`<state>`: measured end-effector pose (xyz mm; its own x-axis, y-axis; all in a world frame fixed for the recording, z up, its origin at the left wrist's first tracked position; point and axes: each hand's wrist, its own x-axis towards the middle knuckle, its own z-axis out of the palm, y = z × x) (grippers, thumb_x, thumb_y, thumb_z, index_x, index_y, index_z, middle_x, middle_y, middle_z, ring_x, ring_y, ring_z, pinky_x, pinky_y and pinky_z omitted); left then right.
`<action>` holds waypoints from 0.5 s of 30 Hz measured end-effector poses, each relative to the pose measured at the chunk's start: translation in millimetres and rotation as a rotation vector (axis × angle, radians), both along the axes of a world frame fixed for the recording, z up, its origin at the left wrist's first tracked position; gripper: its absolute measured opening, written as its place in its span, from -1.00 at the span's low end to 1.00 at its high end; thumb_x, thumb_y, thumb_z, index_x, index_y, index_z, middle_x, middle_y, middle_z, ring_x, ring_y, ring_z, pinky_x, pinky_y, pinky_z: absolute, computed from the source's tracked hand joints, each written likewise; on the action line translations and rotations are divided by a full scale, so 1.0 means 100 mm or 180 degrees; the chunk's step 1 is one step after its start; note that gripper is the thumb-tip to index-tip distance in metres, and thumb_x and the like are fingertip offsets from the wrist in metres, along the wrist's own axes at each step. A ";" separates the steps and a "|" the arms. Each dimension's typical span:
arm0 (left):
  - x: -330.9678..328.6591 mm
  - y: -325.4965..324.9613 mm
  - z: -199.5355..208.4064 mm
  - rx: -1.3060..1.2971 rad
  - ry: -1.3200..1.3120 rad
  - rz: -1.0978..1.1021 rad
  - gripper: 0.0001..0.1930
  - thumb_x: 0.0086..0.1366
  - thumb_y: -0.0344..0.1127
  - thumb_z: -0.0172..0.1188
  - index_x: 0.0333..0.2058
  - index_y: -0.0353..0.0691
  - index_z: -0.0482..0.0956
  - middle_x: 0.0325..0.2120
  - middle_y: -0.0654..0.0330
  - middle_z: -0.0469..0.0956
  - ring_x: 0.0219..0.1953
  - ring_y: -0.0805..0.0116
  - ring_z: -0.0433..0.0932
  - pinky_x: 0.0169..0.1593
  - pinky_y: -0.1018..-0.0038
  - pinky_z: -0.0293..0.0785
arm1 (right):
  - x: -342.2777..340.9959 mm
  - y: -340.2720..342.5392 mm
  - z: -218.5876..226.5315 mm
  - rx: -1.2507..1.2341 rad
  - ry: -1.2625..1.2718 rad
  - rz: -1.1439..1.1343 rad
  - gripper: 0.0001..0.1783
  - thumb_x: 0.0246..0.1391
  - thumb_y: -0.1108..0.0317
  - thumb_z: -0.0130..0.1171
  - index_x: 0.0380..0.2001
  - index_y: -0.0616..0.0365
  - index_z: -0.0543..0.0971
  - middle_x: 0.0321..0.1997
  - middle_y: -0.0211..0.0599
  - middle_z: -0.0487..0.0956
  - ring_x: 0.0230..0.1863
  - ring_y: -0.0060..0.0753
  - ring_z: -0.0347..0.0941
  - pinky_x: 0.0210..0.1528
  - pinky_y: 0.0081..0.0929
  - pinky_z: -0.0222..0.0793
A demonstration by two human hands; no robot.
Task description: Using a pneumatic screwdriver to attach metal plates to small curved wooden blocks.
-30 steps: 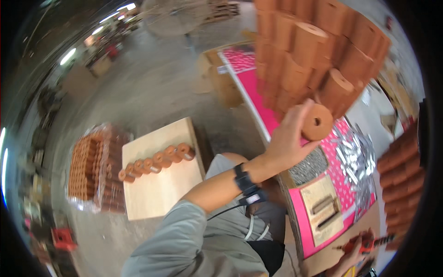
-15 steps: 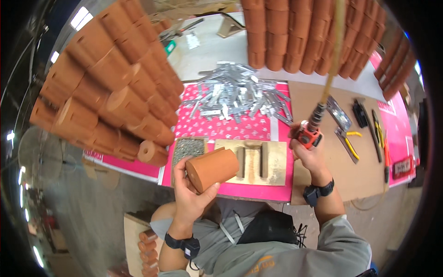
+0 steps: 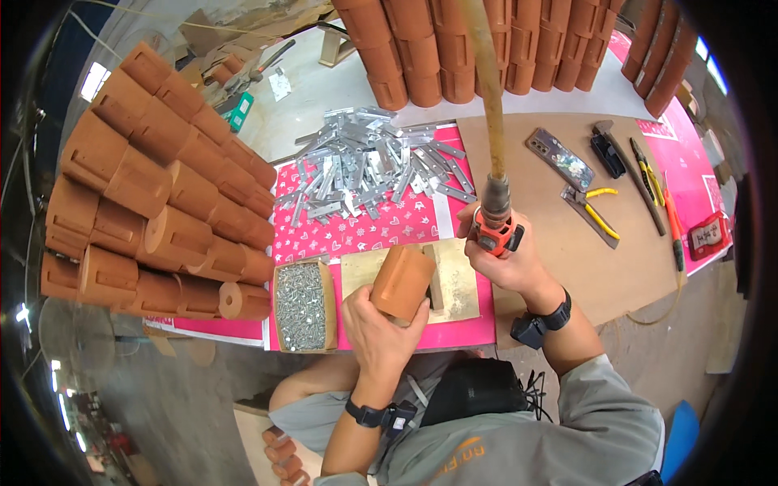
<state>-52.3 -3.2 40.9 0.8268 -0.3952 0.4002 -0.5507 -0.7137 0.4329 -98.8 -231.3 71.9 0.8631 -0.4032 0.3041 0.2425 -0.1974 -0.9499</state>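
Note:
My left hand [image 3: 379, 330] grips a terracotta-coloured cylinder [image 3: 403, 281] with a groove along its side. It is tilted over a pale wooden board with raised dark strips [image 3: 460, 292], hiding part of it. My right hand [image 3: 512, 257] is wrapped round a red and black air-powered tool [image 3: 496, 231], joined by a metal coupling to a yellowish hose [image 3: 489, 97] rising out of view. The tool's working end is hidden. Left of my left hand stands an open box of small metal screws [image 3: 300, 309]. Beyond the board lies a heap of flat metal strips [image 3: 369, 166].
Stacked terracotta cylinders [image 3: 154, 194] rise at the left; more stand in rows [image 3: 454, 53] at the back. On brown cardboard [image 3: 551, 267] at the right lie a phone [image 3: 561, 158], yellow-handled pliers [image 3: 596, 212] and other hand tools. A red packet [image 3: 709, 235] sits at the right edge.
My left hand has moved right and turned the cylinder more upright over the board. The screw box shows more fully. My right hand still holds the tool, now nearer the cylinder.

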 end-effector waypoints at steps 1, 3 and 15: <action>0.00 0.00 0.06 0.0018 0.0020 -0.0035 -0.19 -0.08 -0.09 0.57 0.04 -0.35 0.29 -0.19 -0.06 0.43 -0.13 -0.13 0.46 0.03 0.07 0.41 | -0.01 0.00 -0.01 0.0039 -0.0008 -0.0009 -0.59 -0.14 0.56 0.26 -0.11 0.23 0.55 -0.33 -0.31 0.63 -0.31 -0.52 0.56 -0.18 -0.50 0.49; 0.02 -0.01 0.23 0.0476 -0.0149 0.0049 -0.29 -0.01 0.02 0.52 -0.07 -0.36 0.39 -0.32 -0.10 0.53 -0.21 -0.14 0.54 -0.06 0.06 0.47 | 0.01 -0.02 -0.07 0.0047 -0.0136 -0.0036 -0.59 -0.15 0.56 0.27 -0.13 0.22 0.55 -0.35 -0.33 0.61 -0.35 -0.55 0.53 -0.23 -0.53 0.47; 0.14 -0.12 0.32 0.1126 0.1265 0.0195 -0.27 0.30 0.27 0.08 -0.58 -0.44 0.67 -0.67 -0.30 0.54 -0.55 -0.25 0.62 -0.38 0.03 0.55 | 0.03 -0.01 -0.06 -0.0084 -0.0184 0.0013 -0.60 -0.17 0.58 0.25 -0.14 0.24 0.54 -0.36 -0.35 0.60 -0.38 -0.58 0.50 -0.27 -0.57 0.45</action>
